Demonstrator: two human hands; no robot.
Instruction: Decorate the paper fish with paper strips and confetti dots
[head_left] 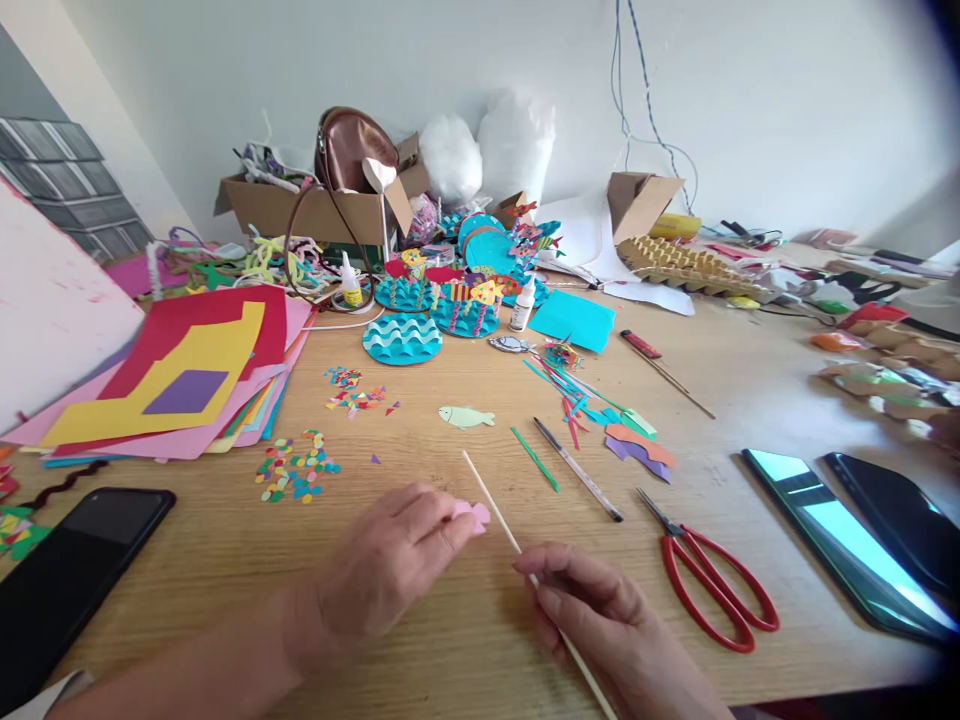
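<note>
Between the fingertips of my left hand (401, 555) is a small pink paper cutout (471, 516), its shape partly covered by the fingers. My right hand (592, 610) pinches a thin pale wooden stick (491, 500), which slants up and left so its tip ends close to the pink paper. Just beyond the hands lies a light green paper fish (466, 417) with a drawn eye. To its right are a green paper strip (535, 459) and a pen (578, 470). Red-handled scissors (709, 575) lie right of my right hand.
Stacked colored paper (180, 370) and paper dots (296, 468) are on the left. Blue wavy bases with paper fish (465, 300) stand behind, near glue bottles (350, 282). Phones (840, 540) lie at right, another phone (82, 580) at left. Cardboard boxes (315, 210) line the wall.
</note>
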